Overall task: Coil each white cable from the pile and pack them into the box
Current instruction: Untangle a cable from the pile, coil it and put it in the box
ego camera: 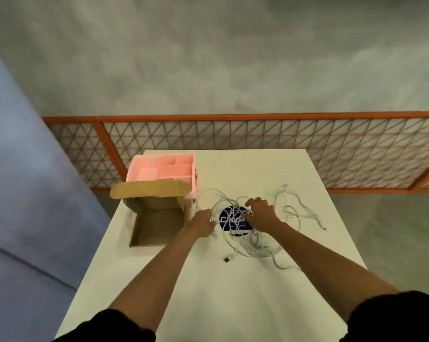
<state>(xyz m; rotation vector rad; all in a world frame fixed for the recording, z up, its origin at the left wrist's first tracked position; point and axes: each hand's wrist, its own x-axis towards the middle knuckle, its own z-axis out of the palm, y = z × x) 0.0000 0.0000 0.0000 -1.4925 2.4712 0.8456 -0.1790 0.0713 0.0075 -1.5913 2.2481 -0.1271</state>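
Head view: the cables point(256, 246) are piled on the table point(233, 297), just right of the open box point(156, 227). The right hand point(260, 213) is spread on the pile. The left hand point(202, 223) touches the pile's left edge; whether it pinches a cable cannot be told.

White table point(233, 304), orange lattice railing point(233, 134), grey floor point(208, 58)

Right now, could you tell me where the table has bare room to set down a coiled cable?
Bare table lies between the forearms, nearer than the black plug. Another free strip runs behind the cables, right of the pink organizer. The box looks empty. The middle is crowded: cables, left hand and right hand.
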